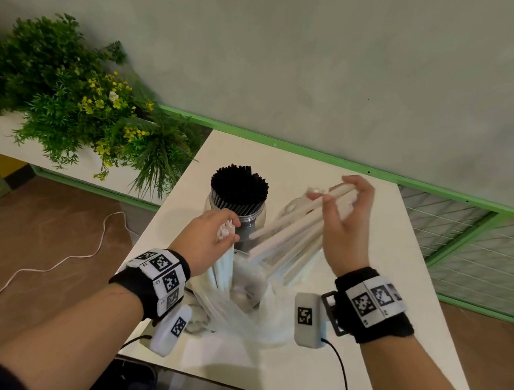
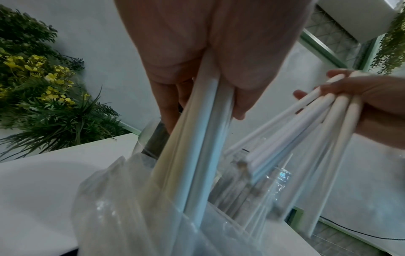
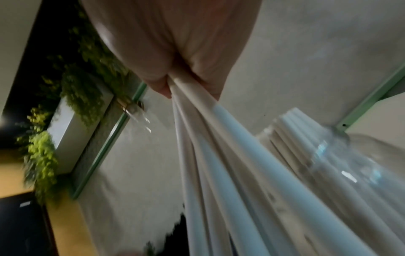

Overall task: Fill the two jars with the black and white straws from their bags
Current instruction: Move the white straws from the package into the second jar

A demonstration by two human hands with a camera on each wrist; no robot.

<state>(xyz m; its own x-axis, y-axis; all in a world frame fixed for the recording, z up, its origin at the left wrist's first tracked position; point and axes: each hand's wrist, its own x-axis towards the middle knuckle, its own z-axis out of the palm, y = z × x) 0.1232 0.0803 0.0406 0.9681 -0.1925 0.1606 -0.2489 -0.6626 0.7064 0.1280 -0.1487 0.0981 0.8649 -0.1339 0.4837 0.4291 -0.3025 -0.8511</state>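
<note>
A clear jar [image 1: 237, 216] packed with black straws [image 1: 239, 186] stands at the back of the white table [image 1: 398, 269]. My left hand [image 1: 214, 237] grips a small bunch of white straws [image 1: 223, 265] [image 2: 197, 155] whose lower ends reach into a clear plastic bag [image 1: 239, 311] [image 2: 122, 207]. My right hand [image 1: 346, 212] holds a larger bunch of white straws [image 1: 295, 235] [image 3: 219, 155], fanned out and slanting down to the left. A second clear jar [image 2: 258, 176] [image 3: 361, 169] shows behind the bag, blurred, with white straws in it.
A planter of green and yellow foliage [image 1: 71, 97] stands left of the table. A green-framed mesh rail [image 1: 478, 242] runs along the right. A white cord [image 1: 57, 264] lies on the brown floor. Camera cables hang from both wrists.
</note>
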